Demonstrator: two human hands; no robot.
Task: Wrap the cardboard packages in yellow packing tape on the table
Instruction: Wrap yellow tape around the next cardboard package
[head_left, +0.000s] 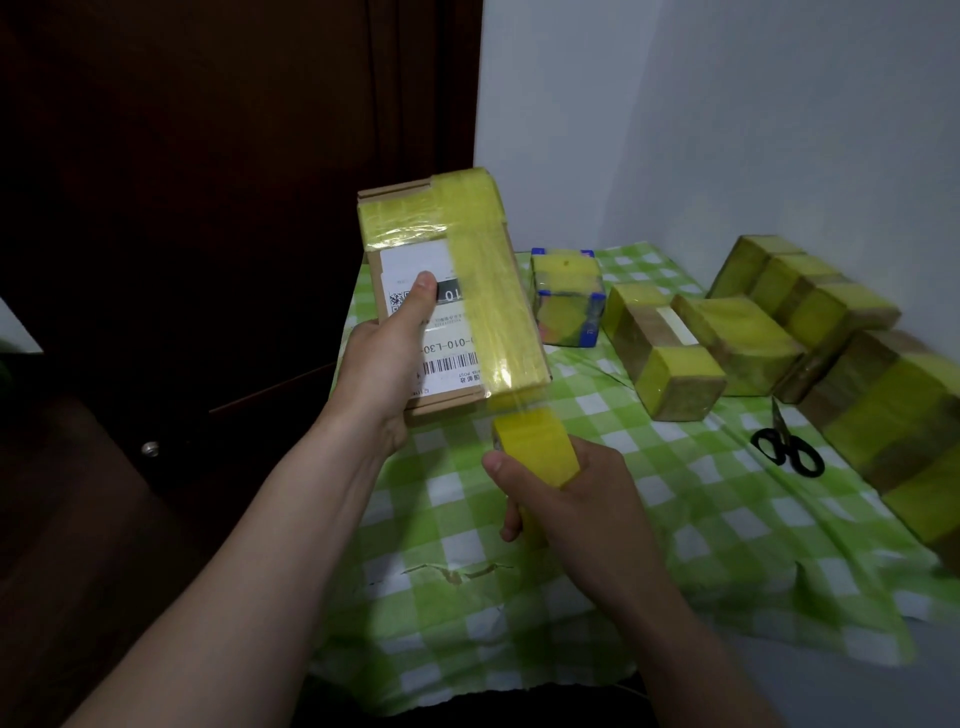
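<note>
My left hand holds a flat cardboard package up above the table's left edge, thumb pressed on its white shipping label. Yellow tape runs lengthwise down the package's right side and across its top end. A stretched strip of tape leads from the package's near corner to the yellow tape roll, which my right hand grips just below the package.
The table wears a green-and-white checked cloth. Several taped packages lie at the right, among them a small box with blue corners and a long block. Black scissors lie between them. A white wall stands behind, a dark door at left.
</note>
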